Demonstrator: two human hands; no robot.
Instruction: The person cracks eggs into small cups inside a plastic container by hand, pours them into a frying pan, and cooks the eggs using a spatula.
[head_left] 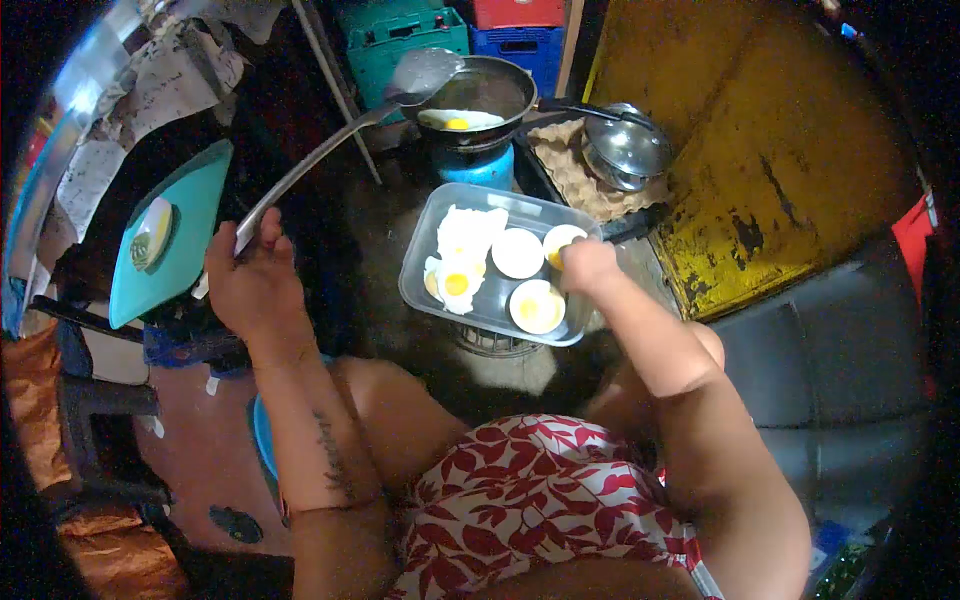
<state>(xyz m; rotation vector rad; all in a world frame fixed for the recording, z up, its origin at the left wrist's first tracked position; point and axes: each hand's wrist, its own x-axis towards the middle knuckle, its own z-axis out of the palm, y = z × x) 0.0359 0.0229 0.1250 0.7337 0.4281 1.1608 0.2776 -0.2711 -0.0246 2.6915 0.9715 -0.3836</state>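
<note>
My left hand (pixel 256 278) is closed round the handle of a long metal spatula (pixel 335 140). The spatula's broad head reaches the near-left rim of a black frying pan (pixel 490 85), where an egg (pixel 458 121) with a yellow yolk lies. My right hand (pixel 590 266) is over the right side of a clear plastic container (pixel 415 255), its fingers closed at the edge of a fried egg (pixel 562 242). Several other fried eggs (pixel 517 253) lie in the container; some overlap on the left. My right fingertips are partly hidden.
Under the pan is a blue burner or canister (pixel 475 170). A shiny round metal lid or pot (pixel 628 150) sits on a cardboard egg tray (pixel 565 165). At left is a teal board (pixel 190 205) with a small oval item. Crates (pixel 400 50) stand behind; a worn yellow panel (pixel 770 130) is at right.
</note>
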